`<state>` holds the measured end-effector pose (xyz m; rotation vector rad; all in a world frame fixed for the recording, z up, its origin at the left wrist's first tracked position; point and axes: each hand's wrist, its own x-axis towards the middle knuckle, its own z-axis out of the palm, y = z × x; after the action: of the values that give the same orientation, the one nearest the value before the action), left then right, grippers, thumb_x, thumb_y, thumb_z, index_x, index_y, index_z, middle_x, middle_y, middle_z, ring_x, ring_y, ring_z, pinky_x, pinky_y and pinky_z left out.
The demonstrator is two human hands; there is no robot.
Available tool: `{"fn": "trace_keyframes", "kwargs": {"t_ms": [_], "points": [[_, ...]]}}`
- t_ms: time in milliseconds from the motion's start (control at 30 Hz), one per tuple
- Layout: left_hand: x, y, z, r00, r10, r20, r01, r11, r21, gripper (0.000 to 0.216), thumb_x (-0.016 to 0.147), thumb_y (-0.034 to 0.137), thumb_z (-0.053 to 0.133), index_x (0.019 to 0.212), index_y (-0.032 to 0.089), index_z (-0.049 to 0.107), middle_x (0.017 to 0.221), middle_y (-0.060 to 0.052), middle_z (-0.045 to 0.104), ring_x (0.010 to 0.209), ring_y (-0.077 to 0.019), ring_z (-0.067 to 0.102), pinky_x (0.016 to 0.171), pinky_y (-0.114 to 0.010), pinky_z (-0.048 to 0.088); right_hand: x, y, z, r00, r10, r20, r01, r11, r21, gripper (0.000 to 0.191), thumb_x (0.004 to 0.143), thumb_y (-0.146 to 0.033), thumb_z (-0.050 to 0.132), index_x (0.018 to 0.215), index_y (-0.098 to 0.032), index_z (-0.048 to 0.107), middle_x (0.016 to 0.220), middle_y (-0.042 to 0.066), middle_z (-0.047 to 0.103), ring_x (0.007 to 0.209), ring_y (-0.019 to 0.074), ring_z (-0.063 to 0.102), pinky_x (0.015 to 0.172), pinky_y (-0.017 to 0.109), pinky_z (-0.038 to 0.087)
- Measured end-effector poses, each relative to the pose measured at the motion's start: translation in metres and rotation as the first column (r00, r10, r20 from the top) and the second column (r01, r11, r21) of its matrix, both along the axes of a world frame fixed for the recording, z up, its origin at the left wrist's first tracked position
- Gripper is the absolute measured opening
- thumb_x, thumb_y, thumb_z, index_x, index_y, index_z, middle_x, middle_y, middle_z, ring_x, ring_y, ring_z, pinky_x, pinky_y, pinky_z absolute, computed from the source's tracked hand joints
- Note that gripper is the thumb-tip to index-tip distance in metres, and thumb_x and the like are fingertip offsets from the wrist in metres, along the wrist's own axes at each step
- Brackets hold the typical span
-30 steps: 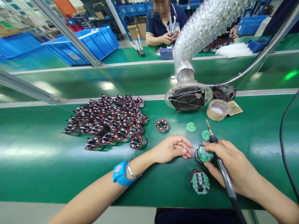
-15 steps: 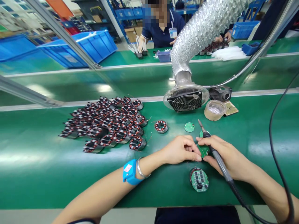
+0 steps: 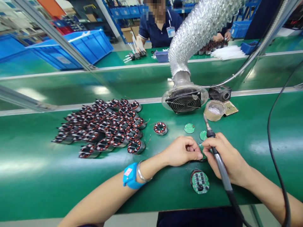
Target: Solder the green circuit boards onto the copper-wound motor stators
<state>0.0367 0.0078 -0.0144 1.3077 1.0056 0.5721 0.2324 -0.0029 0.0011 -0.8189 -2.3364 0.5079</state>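
Observation:
My left hand (image 3: 181, 150) is curled, its fingertips pinching a small motor stator with a round green circuit board (image 3: 202, 154) on the green belt. My right hand (image 3: 226, 157) touches the same part from the right while gripping a soldering iron (image 3: 214, 147), tip pointing up and away. A blue wrist strap (image 3: 129, 176) and a metal bangle sit on my left wrist. Another stator with a populated green board (image 3: 200, 182) lies just in front of my hands. Two bare green round boards (image 3: 189, 128) (image 3: 203, 135) lie beyond my fingers.
A heap of several copper-wound stators (image 3: 104, 126) fills the belt to the left, one stator (image 3: 160, 128) apart. A fume extractor fan (image 3: 185, 101) on a foil duct, a solder cup (image 3: 214, 110) and a sponge stand behind. A person in dark blue (image 3: 161, 25) works across the line. Blue bins (image 3: 78, 47) stand far left.
My hands have closed together over the small stator, which is now mostly hidden between the fingers. The soldering iron tip has swung slightly left. The view has shifted a little.

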Motion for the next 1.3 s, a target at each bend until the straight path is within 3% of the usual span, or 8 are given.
{"fn": "trace_keyframes", "kwargs": {"t_ms": [133,267,433,533,667,767,967,1300], "points": [[0.003,-0.005,-0.006,0.995,0.079,0.067,-0.075,0.995,-0.058,0.023,0.067,0.029,0.069,0.061,0.013,0.054,0.062,0.004,0.048,0.053,-0.0061,0.04,0.05,-0.02,0.032,0.001,-0.001,0.002,0.992,0.054,0.111,-0.058,0.998,0.039,0.033,0.086,-0.007,0.043,0.115,-0.022,0.049,0.083,0.004,0.059,0.078,0.0203,0.049,0.071,0.034,0.05],[0.006,-0.011,-0.01,0.985,0.174,0.002,-0.173,0.98,0.1,0.013,0.063,0.016,0.065,0.058,0.014,0.053,0.069,0.003,0.048,0.055,-0.0056,0.041,0.051,-0.018,0.034,0.003,-0.003,0.002,0.985,0.016,0.175,-0.027,0.998,0.059,0.034,0.088,-0.008,0.041,0.114,-0.023,0.056,0.083,0.005,0.061,0.082,0.0217,0.054,0.07,0.034,0.052],[0.009,-0.013,-0.003,0.978,0.167,-0.124,-0.136,0.965,0.223,0.007,0.064,0.01,0.062,0.06,0.014,0.06,0.071,0.002,0.051,0.055,-0.0057,0.044,0.05,-0.017,0.036,0.022,-0.018,0.014,0.991,-0.107,0.081,0.102,0.993,0.065,0.048,0.088,-0.007,0.045,0.13,-0.03,0.05,0.087,0.002,0.067,0.086,0.0211,0.065,0.077,0.036,0.054],[0.009,-0.011,0.001,0.975,0.159,-0.157,-0.121,0.966,0.229,0.009,0.065,0.009,0.063,0.058,0.014,0.06,0.069,0.002,0.05,0.053,-0.0052,0.043,0.049,-0.017,0.036,0.033,-0.035,0.026,0.985,-0.166,0.055,0.161,0.984,0.082,0.055,0.088,-0.012,0.05,0.14,-0.028,0.043,0.086,0.003,0.069,0.077,0.0208,0.067,0.063,0.033,0.055],[0.009,-0.009,0.003,0.975,0.136,-0.175,-0.096,0.971,0.219,0.01,0.064,0.009,0.064,0.057,0.014,0.06,0.068,0.003,0.05,0.052,-0.0047,0.043,0.048,-0.017,0.035,0.038,-0.054,0.029,0.983,-0.181,0.018,0.179,0.981,0.08,0.047,0.086,-0.016,0.051,0.132,-0.024,0.055,0.084,0.007,0.067,0.067,0.0208,0.066,0.049,0.033,0.051],[0.007,-0.008,0.003,0.978,0.114,-0.177,-0.076,0.974,0.211,0.01,0.065,0.01,0.065,0.057,0.014,0.06,0.069,0.003,0.05,0.052,-0.0044,0.043,0.048,-0.016,0.036,0.037,-0.06,0.025,0.982,-0.179,-0.057,0.182,0.981,0.069,0.045,0.082,-0.013,0.05,0.125,-0.025,0.058,0.083,0.007,0.069,0.066,0.0215,0.066,0.05,0.035,0.052],[0.007,-0.009,0.005,0.973,0.105,-0.205,-0.053,0.968,0.245,0.01,0.065,0.009,0.065,0.057,0.014,0.061,0.068,0.003,0.051,0.052,-0.0048,0.044,0.048,-0.017,0.036,0.033,-0.055,0.029,0.99,-0.14,0.027,0.14,0.99,0.001,0.044,0.08,-0.009,0.052,0.12,-0.025,0.056,0.085,0.006,0.07,0.069,0.0213,0.067,0.056,0.035,0.056],[0.008,-0.008,0.009,0.963,0.101,-0.251,-0.024,0.956,0.291,0.011,0.063,0.006,0.062,0.056,0.014,0.06,0.065,0.002,0.051,0.055,-0.0074,0.046,0.048,-0.018,0.036,0.029,-0.053,0.034,0.989,-0.14,0.039,0.136,0.986,0.093,0.029,0.082,-0.007,0.05,0.107,-0.017,0.061,0.082,0.005,0.071,0.073,0.0179,0.069,0.06,0.029,0.055]]}}
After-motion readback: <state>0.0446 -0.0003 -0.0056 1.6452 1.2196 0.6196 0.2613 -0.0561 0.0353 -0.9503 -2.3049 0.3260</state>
